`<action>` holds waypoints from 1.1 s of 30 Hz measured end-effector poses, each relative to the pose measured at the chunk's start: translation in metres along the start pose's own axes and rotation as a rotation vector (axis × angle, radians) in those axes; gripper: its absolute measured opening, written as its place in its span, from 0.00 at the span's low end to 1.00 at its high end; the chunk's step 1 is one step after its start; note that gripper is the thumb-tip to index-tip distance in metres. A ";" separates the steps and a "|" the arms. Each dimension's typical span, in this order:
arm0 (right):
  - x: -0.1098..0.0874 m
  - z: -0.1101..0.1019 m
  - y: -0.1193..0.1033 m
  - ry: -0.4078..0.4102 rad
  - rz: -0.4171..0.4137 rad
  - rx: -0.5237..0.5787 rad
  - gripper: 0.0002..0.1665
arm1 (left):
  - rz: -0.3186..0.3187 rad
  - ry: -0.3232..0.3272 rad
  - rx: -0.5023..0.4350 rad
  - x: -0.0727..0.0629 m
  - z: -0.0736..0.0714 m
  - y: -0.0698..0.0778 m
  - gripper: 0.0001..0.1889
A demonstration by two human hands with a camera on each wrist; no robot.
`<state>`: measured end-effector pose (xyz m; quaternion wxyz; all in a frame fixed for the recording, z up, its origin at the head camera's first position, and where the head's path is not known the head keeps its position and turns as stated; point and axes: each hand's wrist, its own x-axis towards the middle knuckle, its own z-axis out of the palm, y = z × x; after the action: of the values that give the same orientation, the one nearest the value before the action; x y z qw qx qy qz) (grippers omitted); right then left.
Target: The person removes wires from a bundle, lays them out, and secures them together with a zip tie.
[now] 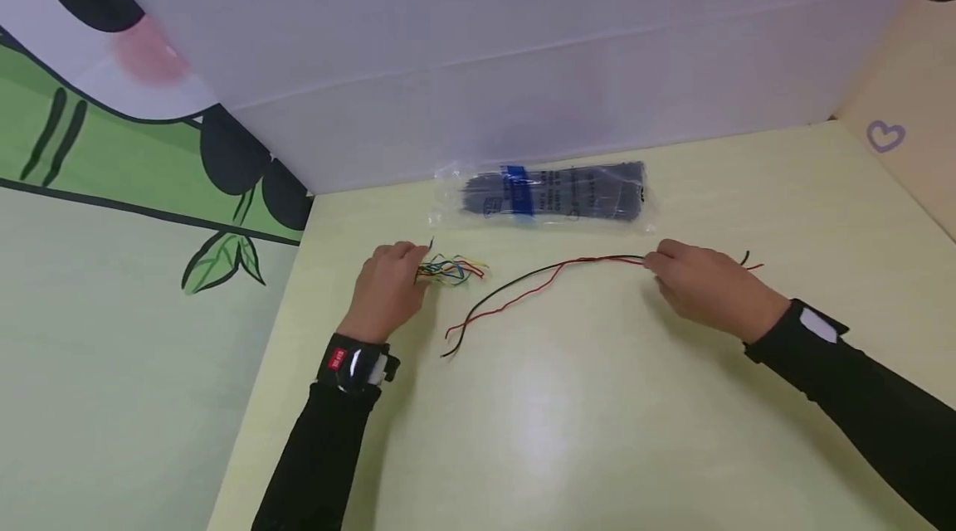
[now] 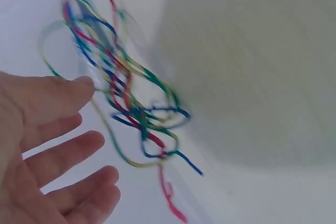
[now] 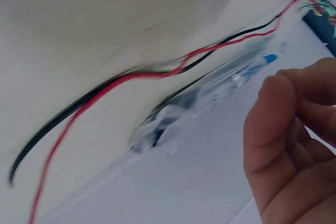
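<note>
A small tangle of coloured wires (image 1: 451,268), red, yellow, green and blue, lies on the table at my left fingertips. My left hand (image 2: 58,135) has its fingers spread apart, and the thumb tip is at the edge of the tangle (image 2: 126,87). One black and one red wire (image 1: 523,278) stretch side by side across the table in a loose curve. Over their right part is my right hand (image 1: 709,278), which hides a stretch of them in the head view. In the right wrist view its fingers (image 3: 270,114) are loosely bent, apart from the wires (image 3: 142,74).
A clear plastic bag (image 1: 553,192) of thin dark strips, perhaps cable ties, lies behind the wires near the back of the table (image 1: 568,415). A pale panel (image 1: 478,41) rises along the back edge. Printed walls stand at the left and right.
</note>
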<state>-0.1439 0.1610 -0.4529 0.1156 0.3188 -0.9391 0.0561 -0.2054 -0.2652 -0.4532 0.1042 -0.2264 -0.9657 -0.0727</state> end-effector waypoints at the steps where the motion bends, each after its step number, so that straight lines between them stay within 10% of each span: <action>1: 0.011 0.001 -0.008 0.005 -0.007 0.046 0.09 | -0.004 -0.018 0.001 0.004 0.001 -0.006 0.23; 6: 0.070 0.016 -0.053 -0.066 0.012 0.368 0.07 | 0.019 -0.092 0.009 0.014 0.015 -0.025 0.13; 12: 0.123 0.031 -0.092 -0.091 0.080 0.640 0.14 | 0.081 0.036 0.062 0.012 0.014 -0.008 0.02; 22: 0.150 0.034 -0.109 -0.019 0.115 0.888 0.10 | 0.082 0.134 0.223 0.012 -0.005 0.018 0.06; 28: 0.132 0.023 -0.091 -0.001 0.064 0.870 0.14 | 0.043 0.100 0.201 0.014 -0.006 0.012 0.08; 33: 0.122 0.014 -0.081 0.069 -0.067 0.624 0.24 | 0.036 0.052 0.172 0.018 -0.004 0.009 0.08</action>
<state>-0.1911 0.0226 -0.4333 0.0457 0.3676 -0.8610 0.3484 -0.2165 -0.2498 -0.4443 0.1497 -0.2321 -0.9611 0.0064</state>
